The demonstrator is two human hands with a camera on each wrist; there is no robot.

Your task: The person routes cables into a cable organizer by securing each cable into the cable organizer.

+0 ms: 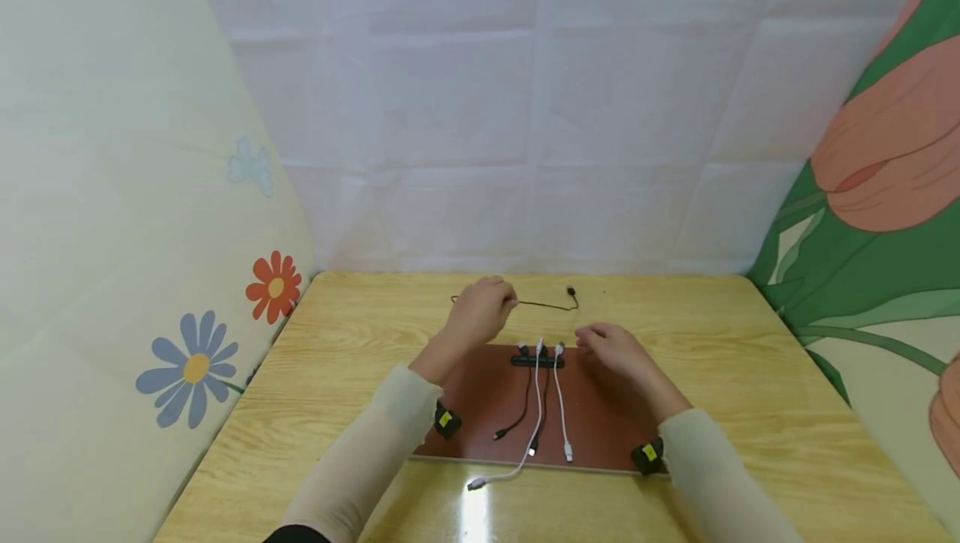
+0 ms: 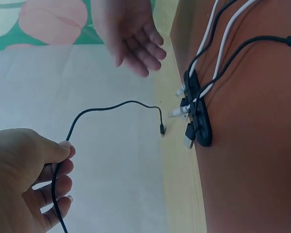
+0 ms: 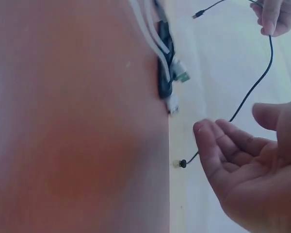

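My left hand (image 1: 477, 310) pinches a loose thin black USB cable (image 1: 547, 305) between thumb and fingers, above the board's far left part. In the left wrist view, that cable's plug (image 2: 162, 129) hangs at the far end of a bend. The cable's other, smaller connector (image 3: 199, 14) shows beyond the left hand in the right wrist view. My right hand (image 1: 615, 349) holds nothing; its fingers are loosely bent, close to the cable's plug end in the right wrist view. Between the hands, a black cable clip strip (image 2: 203, 132) sits at the board's far edge.
White cables (image 1: 562, 410) and black cables (image 1: 543, 410) run from the strip over the reddish-brown board (image 1: 607, 418). One white cable's connector (image 1: 477, 484) reaches past the near edge onto the wooden table (image 1: 750, 360). A white sheet (image 1: 525, 110) hangs behind the table.
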